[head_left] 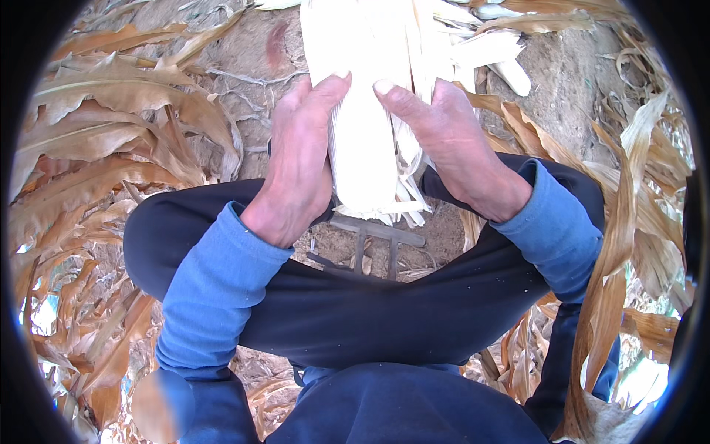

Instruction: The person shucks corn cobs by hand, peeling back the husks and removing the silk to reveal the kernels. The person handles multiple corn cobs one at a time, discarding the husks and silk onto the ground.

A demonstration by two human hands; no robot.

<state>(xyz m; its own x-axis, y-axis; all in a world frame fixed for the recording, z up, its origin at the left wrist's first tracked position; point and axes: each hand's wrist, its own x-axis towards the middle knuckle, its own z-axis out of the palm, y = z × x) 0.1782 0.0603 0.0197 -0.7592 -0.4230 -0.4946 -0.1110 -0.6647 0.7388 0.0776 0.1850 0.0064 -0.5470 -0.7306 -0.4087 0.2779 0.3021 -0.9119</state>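
Note:
Between my hands is a pale, husk-covered corn ear [362, 140], its upper part bright and washed out, with torn husk strips at its lower end. My left hand [296, 155] grips the left side, thumb on top and fingers mostly hidden. My right hand [451, 144] grips the other side, thumb across the front and fingers partly behind the husks. Both hands are closed on it. Beyond it, at the top right, lie more pale husks [488, 52].
Dry brown corn leaves [111, 148] surround me on both sides, some tall ones beside my right arm [562, 229]. My bent legs [370, 318] are below my hands. A small flat frame [384, 231] lies on the dirt [555, 89] between them.

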